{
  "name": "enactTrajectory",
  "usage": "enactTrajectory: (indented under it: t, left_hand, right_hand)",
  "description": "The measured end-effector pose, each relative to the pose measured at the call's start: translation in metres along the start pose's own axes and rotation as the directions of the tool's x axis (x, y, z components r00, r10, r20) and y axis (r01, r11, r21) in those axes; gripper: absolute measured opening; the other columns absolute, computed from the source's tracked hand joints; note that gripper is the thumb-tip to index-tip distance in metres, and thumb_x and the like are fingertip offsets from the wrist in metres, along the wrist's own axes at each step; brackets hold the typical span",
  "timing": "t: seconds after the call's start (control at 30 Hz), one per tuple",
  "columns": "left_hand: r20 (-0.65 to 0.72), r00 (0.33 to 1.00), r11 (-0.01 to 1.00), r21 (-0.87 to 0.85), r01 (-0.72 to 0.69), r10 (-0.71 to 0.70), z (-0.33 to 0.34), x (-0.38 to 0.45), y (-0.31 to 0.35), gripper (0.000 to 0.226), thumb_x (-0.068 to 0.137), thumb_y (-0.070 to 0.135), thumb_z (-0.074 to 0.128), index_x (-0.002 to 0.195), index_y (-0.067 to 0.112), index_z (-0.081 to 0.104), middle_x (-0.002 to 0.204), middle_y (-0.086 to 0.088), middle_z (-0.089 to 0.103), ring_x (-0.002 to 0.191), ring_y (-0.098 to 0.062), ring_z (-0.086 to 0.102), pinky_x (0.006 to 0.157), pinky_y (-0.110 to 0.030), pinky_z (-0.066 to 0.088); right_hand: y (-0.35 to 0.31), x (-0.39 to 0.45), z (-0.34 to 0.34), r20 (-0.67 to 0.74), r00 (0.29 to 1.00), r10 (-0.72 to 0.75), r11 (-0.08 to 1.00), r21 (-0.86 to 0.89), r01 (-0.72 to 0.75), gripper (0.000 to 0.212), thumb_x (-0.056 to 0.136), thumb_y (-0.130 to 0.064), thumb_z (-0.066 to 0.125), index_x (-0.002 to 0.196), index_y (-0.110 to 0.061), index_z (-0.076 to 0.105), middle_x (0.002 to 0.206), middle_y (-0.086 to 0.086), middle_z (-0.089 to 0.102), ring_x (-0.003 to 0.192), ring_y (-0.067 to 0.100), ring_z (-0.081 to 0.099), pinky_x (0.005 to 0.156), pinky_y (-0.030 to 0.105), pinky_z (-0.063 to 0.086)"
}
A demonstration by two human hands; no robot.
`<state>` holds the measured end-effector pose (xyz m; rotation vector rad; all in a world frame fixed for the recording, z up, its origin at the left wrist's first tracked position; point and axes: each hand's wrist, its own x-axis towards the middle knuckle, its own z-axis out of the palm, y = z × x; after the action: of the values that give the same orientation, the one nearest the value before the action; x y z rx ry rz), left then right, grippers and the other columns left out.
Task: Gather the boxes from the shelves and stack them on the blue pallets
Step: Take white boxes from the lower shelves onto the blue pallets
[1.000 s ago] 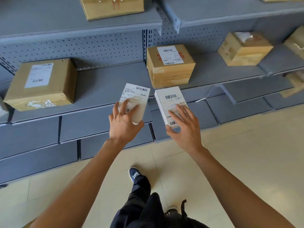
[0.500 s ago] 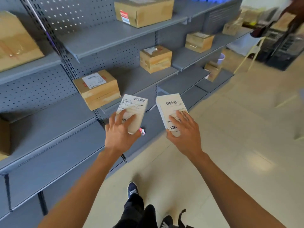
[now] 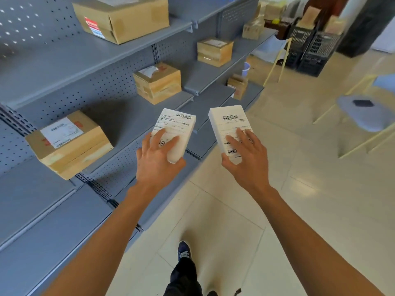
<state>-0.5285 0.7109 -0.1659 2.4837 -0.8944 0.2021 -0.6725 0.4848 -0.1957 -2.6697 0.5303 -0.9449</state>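
My left hand point(image 3: 157, 162) grips a small white box point(image 3: 178, 127) with a barcode label, held in front of me over the lower shelf edge. My right hand point(image 3: 245, 155) grips a second small white box point(image 3: 228, 122) with a barcode label, just to the right of the first. Both are in the air, a little apart. Grey metal shelves point(image 3: 70, 60) run along my left and carry brown cardboard boxes: a large one point(image 3: 121, 18) on the top shelf, one point(image 3: 68, 144) near me, one point(image 3: 158, 83) further on, another point(image 3: 214, 51) beyond. No blue pallet is in view.
Pale tiled floor point(image 3: 299, 199) stretches ahead and right. Black plastic crates point(image 3: 310, 50) with boxes on top stand at the far end. A chair with yellow legs and a grey seat point(image 3: 363, 116) stands at right, a dark object on it. My foot point(image 3: 183, 249) is below.
I have turned right along the aisle, so the shelves have swung to my left and the far end of the room has come into view. Both hands still carry their white boxes.
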Motion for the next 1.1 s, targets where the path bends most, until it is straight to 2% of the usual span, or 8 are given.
enactTrajectory:
  t: [0.17,0.3,0.53,0.63,0.77,0.83,0.93,1.1]
  left_hand:
    - [-0.010,1.000,0.998,-0.061,0.007,-0.008,0.011,0.062,-0.009,0.062,0.075,0.038,0.077,0.134,0.031,0.060,0.154,0.001,0.037,0.142,-0.032,0.027,0.106,-0.058,0.033]
    - [0.004,1.000,0.995,-0.103,-0.016,0.017,0.022,0.108,-0.015,0.064,0.073,0.046,0.071,0.134,0.032,0.061,0.155,0.002,0.036,0.142,-0.031,0.027,0.105,-0.058,0.034]
    - [0.054,0.993,0.983,-0.159,-0.096,0.106,0.047,0.171,0.004,0.063,0.078,0.041,0.078,0.137,0.030,0.059,0.157,0.001,0.036,0.145,-0.029,0.027,0.107,-0.059,0.035]
    - [0.099,0.985,0.982,-0.143,-0.123,0.138,0.064,0.197,0.019,0.063,0.081,0.045,0.074,0.140,0.031,0.057,0.158,0.001,0.035,0.145,-0.029,0.025,0.108,-0.060,0.034]
    - [0.140,0.974,0.975,-0.154,-0.157,0.179,0.091,0.233,0.056,0.067,0.077,0.053,0.061,0.140,0.031,0.057,0.158,0.002,0.036,0.145,-0.027,0.025,0.110,-0.058,0.033]
    - [0.143,0.965,0.970,-0.143,-0.198,0.218,0.107,0.257,0.083,0.066,0.078,0.051,0.063,0.140,0.031,0.057,0.158,0.002,0.035,0.146,-0.027,0.023,0.111,-0.055,0.030]
    - [0.147,0.957,0.966,-0.101,-0.238,0.251,0.133,0.296,0.129,0.063,0.080,0.047,0.070,0.140,0.031,0.057,0.159,0.003,0.034,0.147,-0.026,0.020,0.114,-0.052,0.025]
    - [0.175,0.939,0.955,-0.070,-0.288,0.296,0.168,0.352,0.202,0.069,0.073,0.054,0.056,0.138,0.031,0.059,0.157,0.003,0.036,0.146,-0.025,0.021,0.112,-0.049,0.026]
  right_hand:
    - [0.010,0.060,0.013,0.001,1.000,-0.006,0.998,-0.055,0.006,0.053,0.082,-0.043,0.074,0.130,-0.024,0.063,0.149,0.004,0.051,0.140,0.029,0.040,0.103,0.052,0.041]
    - [0.016,0.093,0.018,0.002,1.000,0.013,0.996,-0.093,-0.013,0.053,0.082,-0.047,0.068,0.131,-0.025,0.063,0.150,0.002,0.050,0.141,0.027,0.039,0.104,0.051,0.040]
    - [0.051,0.127,0.015,-0.033,0.994,0.105,0.984,-0.142,-0.109,0.054,0.084,-0.049,0.063,0.132,-0.025,0.062,0.152,0.002,0.048,0.141,0.028,0.040,0.106,0.052,0.039]
    - [0.076,0.142,0.013,-0.077,0.984,0.162,0.977,-0.130,-0.171,0.053,0.085,-0.048,0.062,0.133,-0.025,0.062,0.152,0.002,0.048,0.141,0.029,0.040,0.106,0.052,0.039]
    - [0.115,0.168,0.010,-0.153,0.960,0.236,0.964,-0.090,-0.251,0.053,0.084,-0.047,0.064,0.132,-0.025,0.063,0.151,0.001,0.049,0.141,0.028,0.040,0.107,0.050,0.040]
    - [0.142,0.179,0.004,-0.189,0.949,0.252,0.959,-0.079,-0.271,0.052,0.083,-0.046,0.065,0.131,-0.025,0.064,0.150,0.001,0.050,0.140,0.027,0.041,0.106,0.049,0.041]
    - [0.195,0.194,-0.008,-0.218,0.940,0.263,0.950,-0.110,-0.291,0.051,0.083,-0.046,0.065,0.130,-0.024,0.065,0.150,0.002,0.051,0.139,0.027,0.042,0.104,0.049,0.041]
    - [0.286,0.230,-0.037,-0.265,0.939,0.219,0.940,-0.200,-0.275,0.050,0.081,-0.043,0.068,0.127,-0.022,0.066,0.147,0.005,0.053,0.137,0.031,0.045,0.100,0.052,0.043]
